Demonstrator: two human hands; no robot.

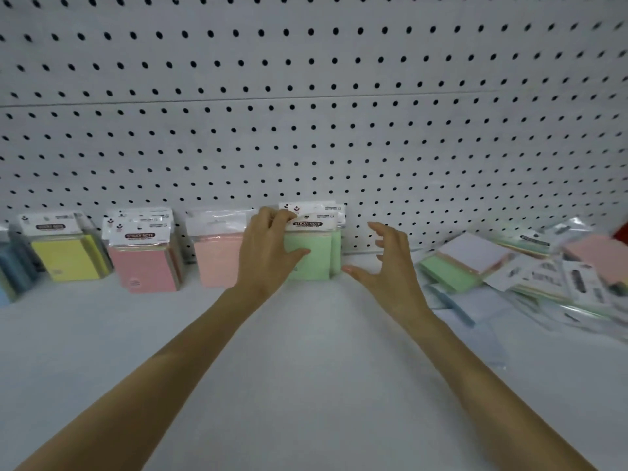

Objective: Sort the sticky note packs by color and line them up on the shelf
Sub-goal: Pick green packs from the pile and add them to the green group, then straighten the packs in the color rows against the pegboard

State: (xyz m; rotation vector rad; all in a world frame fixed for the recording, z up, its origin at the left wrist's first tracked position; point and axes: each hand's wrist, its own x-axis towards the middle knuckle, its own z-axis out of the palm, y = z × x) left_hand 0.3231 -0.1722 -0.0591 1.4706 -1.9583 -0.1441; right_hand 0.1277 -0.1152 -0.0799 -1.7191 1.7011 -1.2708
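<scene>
Five fingers of our left hand [263, 251] press flat on the green packs [311, 256], steadying them upright against the pegboard [306, 113]; our right hand [384, 266] hovers just beside them, fingers spread and empty. Leftward stand the peach packs [217, 263], pink packs [146, 263] and yellow packs [68, 254]. We judge the sorting past halfway: a loose pile [530, 266] waits on the shelf [306, 368].
</scene>
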